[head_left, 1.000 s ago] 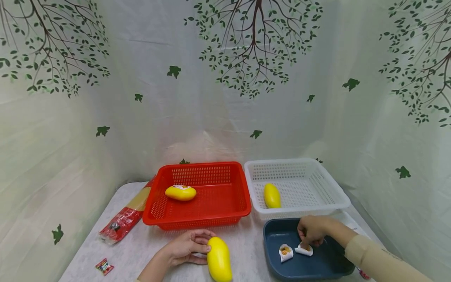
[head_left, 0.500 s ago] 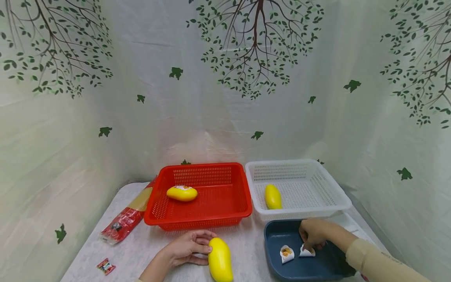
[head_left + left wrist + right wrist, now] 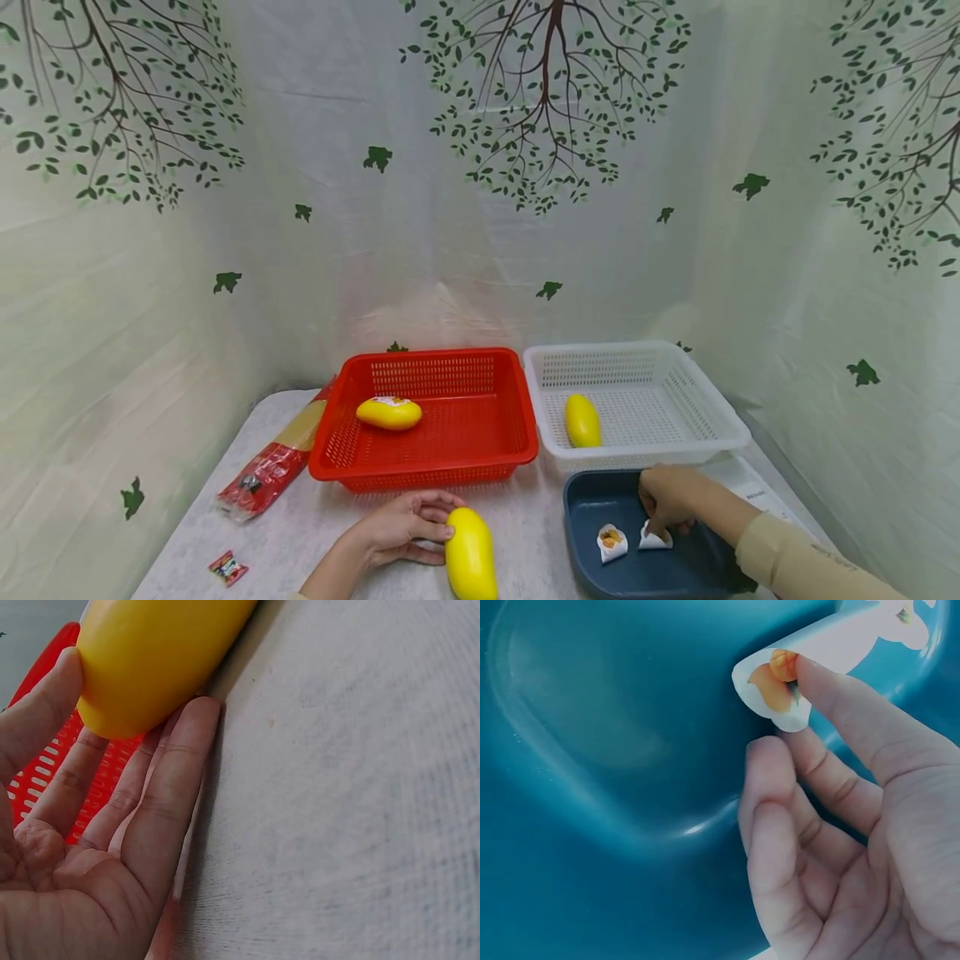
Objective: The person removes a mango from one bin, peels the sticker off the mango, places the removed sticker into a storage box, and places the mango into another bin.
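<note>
In the head view my left hand holds a yellow mango, with a smooth, plastic-looking skin, at the front middle of the table. The left wrist view shows the thumb on one side of its end and the fingers against the other. My right hand is inside a dark blue tub and pinches a curled white sticker by its edge. Orange fruit is printed on this sticker in the right wrist view. A second curled sticker lies beside it in the tub.
Behind stands a red basket holding a mango with a sticker on it. A white basket beside it holds a plain mango. On the left lie a long red-and-yellow packet and a small candy packet.
My right hand has tilted the pinched sticker up and moved it slightly away from the other sticker. The left hand and its mango have stayed in place.
</note>
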`<state>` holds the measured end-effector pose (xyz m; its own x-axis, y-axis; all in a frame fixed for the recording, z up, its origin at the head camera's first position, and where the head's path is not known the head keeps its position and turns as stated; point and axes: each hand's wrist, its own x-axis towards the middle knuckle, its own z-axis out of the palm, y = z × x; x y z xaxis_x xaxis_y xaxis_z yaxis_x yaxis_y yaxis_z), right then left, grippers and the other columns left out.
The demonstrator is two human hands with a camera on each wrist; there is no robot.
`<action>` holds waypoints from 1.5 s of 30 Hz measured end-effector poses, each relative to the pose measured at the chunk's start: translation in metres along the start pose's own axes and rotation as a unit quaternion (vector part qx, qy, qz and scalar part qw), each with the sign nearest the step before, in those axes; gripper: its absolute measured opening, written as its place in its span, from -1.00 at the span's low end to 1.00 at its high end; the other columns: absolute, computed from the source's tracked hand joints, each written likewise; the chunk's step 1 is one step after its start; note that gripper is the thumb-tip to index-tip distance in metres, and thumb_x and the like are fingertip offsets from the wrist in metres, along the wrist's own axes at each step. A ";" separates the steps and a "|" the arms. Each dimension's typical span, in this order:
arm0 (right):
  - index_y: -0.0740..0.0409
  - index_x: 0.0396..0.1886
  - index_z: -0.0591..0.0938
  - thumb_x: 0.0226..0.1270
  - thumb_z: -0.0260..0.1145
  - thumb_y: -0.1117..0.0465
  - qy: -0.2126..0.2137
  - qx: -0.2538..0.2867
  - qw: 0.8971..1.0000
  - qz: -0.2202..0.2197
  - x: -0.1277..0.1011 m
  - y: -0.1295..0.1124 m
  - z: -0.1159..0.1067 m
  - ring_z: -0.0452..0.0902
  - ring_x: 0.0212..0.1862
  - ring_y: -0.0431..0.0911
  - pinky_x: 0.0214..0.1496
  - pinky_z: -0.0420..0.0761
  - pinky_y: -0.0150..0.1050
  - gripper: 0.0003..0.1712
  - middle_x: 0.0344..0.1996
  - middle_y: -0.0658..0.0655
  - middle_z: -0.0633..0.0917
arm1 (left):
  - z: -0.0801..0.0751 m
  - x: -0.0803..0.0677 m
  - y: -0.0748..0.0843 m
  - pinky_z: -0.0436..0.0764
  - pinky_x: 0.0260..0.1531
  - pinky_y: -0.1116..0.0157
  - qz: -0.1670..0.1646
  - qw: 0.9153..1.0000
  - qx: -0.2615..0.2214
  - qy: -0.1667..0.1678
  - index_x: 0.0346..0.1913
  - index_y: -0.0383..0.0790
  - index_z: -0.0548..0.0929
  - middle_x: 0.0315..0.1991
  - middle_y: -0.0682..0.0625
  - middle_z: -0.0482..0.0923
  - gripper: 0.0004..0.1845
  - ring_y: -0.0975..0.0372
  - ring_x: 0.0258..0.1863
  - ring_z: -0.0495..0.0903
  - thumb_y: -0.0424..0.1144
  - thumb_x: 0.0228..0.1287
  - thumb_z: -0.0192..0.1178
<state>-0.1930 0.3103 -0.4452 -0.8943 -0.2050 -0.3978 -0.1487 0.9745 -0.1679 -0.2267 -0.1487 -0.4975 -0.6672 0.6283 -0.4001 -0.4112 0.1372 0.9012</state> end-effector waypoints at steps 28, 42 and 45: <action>0.01 -0.51 0.64 0.30 0.61 0.07 0.006 0.108 0.994 -0.009 -0.019 -0.001 -0.034 0.67 -0.65 -0.09 -0.57 0.67 -0.29 -0.68 -0.63 0.04 0.67 | 0.011 -0.002 0.007 0.83 0.06 0.00 0.022 1.000 0.021 -0.004 0.40 -0.25 0.57 0.13 -0.12 0.66 -0.51 0.08 0.00 0.69 -0.32 0.47 0.37; 0.12 -0.20 0.73 0.50 0.45 0.09 0.093 0.193 0.973 -0.082 -0.025 0.045 -0.089 0.68 -0.50 -0.12 -0.44 0.69 -0.30 -0.81 -0.47 0.04 0.70 | 0.014 -0.001 0.012 0.84 0.01 -0.10 0.019 0.999 0.029 0.000 0.50 -0.20 0.47 0.26 -0.17 0.56 -0.44 0.00 0.07 0.64 -0.28 0.52 0.32; 0.16 -0.18 0.72 0.50 0.44 0.09 0.121 0.188 0.972 -0.067 -0.025 0.062 -0.093 0.66 -0.46 -0.11 -0.42 0.65 -0.30 -0.80 -0.42 0.05 0.71 | 0.014 -0.001 0.011 0.83 0.04 -0.07 0.019 0.999 0.027 0.004 0.51 -0.19 0.46 0.28 -0.17 0.55 -0.44 0.01 0.08 0.63 -0.27 0.54 0.31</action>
<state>-0.2192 0.3841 -0.3622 -0.9573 -0.2558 -0.1344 -0.1458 0.8292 -0.5396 -0.2218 -0.1374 -0.4851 -0.6871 0.6271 -0.3669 -0.3514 0.1552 0.9233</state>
